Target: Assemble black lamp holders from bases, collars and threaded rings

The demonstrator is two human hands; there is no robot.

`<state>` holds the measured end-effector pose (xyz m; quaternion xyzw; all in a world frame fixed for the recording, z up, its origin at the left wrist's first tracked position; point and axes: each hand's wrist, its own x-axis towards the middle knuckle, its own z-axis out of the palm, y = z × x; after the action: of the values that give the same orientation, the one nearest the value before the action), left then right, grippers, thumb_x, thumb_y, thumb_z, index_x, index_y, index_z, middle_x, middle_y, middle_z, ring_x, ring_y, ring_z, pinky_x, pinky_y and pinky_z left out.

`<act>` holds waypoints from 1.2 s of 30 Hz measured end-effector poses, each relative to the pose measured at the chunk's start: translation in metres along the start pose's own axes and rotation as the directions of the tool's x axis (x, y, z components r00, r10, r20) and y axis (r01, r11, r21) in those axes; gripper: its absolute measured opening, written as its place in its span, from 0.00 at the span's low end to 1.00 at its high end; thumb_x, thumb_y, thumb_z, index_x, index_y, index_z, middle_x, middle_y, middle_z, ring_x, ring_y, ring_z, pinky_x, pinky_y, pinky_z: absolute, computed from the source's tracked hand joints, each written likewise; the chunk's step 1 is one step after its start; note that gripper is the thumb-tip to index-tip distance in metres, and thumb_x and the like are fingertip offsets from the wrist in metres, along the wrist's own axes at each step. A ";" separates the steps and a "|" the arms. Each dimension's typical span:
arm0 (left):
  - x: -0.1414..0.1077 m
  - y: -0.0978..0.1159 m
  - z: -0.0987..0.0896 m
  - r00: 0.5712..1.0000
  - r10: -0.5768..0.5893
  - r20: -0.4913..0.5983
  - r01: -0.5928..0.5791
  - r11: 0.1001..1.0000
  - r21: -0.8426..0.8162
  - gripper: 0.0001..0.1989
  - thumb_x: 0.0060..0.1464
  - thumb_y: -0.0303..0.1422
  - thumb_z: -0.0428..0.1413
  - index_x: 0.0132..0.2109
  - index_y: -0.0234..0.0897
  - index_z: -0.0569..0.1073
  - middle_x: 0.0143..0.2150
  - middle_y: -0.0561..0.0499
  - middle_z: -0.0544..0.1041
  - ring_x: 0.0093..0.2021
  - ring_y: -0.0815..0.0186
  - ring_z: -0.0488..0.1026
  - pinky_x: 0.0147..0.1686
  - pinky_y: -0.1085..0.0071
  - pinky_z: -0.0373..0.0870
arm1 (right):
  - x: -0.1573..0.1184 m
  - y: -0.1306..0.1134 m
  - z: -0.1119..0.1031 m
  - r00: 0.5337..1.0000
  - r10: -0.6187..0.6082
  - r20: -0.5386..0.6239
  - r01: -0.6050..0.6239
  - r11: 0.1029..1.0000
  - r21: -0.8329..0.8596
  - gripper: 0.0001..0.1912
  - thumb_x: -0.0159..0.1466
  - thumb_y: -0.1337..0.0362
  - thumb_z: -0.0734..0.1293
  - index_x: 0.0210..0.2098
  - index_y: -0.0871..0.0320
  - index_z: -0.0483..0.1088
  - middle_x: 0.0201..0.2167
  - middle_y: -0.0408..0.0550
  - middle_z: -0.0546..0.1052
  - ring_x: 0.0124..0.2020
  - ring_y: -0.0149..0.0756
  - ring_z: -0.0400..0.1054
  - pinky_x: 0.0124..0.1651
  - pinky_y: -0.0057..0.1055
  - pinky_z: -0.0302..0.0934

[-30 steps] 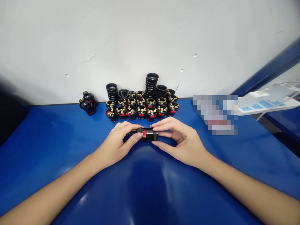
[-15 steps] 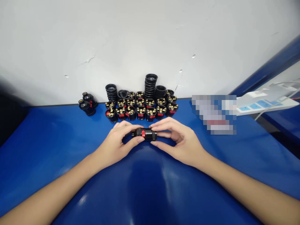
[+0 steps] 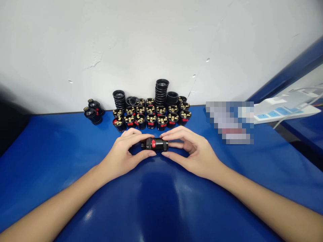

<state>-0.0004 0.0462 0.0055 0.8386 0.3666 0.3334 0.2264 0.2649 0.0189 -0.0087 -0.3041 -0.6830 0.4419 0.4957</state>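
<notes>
In the head view, the left hand (image 3: 123,151) grasps the left half of a black fitting (image 3: 160,144) between its thumb, on the near side, and its fingers, on the far side. The right hand (image 3: 200,151) pinches the opposite end, its thumb at the near edge and fingertips at the far edge. The fitting lies sideways between the 2 hands, its narrow neck (image 3: 143,145) pointing toward the left palm and a red switch (image 3: 153,144) facing up near the left fingertips. Whether it touches the blue tabletop (image 3: 161,201) under the hands, I cannot tell.

Just beyond both hands stand open black sockets (image 3: 151,121) with brass contacts and red switches, 7 of them in the nearest row. Behind these, farther from the hands, are a tall ring stack (image 3: 161,93), a shorter ring stack (image 3: 119,99) to its left, a wide black ring (image 3: 172,97) to its right and some thin rings (image 3: 132,101). Beyond the left hand and off to its left, 2 closed fittings (image 3: 93,116) stand upright together. Beyond the right hand and to its right lies a pixelated item (image 3: 229,122), too masked to identify; farther right is a white power strip (image 3: 287,115).
</notes>
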 end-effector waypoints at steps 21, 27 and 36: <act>0.001 0.007 -0.001 0.980 0.183 -0.076 -0.172 0.976 0.131 0.17 0.65 0.39 0.70 0.58 0.44 0.80 0.47 0.49 0.86 0.46 0.59 0.77 0.52 0.58 0.75 | 0.001 -0.005 0.001 1.000 0.014 -0.017 -0.014 1.000 0.021 0.15 0.70 0.67 0.78 0.54 0.50 0.80 0.55 0.51 0.78 0.59 0.46 0.81 0.64 0.51 0.82; 0.002 0.014 -0.011 0.966 0.260 -0.009 -0.251 0.941 0.228 0.19 0.66 0.37 0.68 0.59 0.39 0.74 0.47 0.48 0.84 0.44 0.60 0.77 0.48 0.60 0.72 | 0.001 -0.004 0.001 0.999 0.022 0.032 -0.020 0.998 -0.058 0.19 0.69 0.68 0.79 0.57 0.51 0.79 0.56 0.51 0.82 0.58 0.45 0.82 0.67 0.49 0.79; 0.009 0.023 -0.056 0.894 0.360 0.268 -0.446 0.661 0.603 0.10 0.70 0.39 0.57 0.44 0.38 0.77 0.30 0.48 0.77 0.31 0.55 0.72 0.34 0.59 0.68 | 0.001 -0.009 0.003 1.000 0.012 0.025 -0.005 0.964 -0.264 0.13 0.70 0.67 0.77 0.53 0.53 0.80 0.50 0.50 0.85 0.51 0.42 0.85 0.60 0.41 0.83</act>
<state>-0.0261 0.0461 0.0608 0.9431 0.2490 0.1735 -0.1362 0.2624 0.0151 -0.0005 -0.3645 -0.7411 0.3530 0.4397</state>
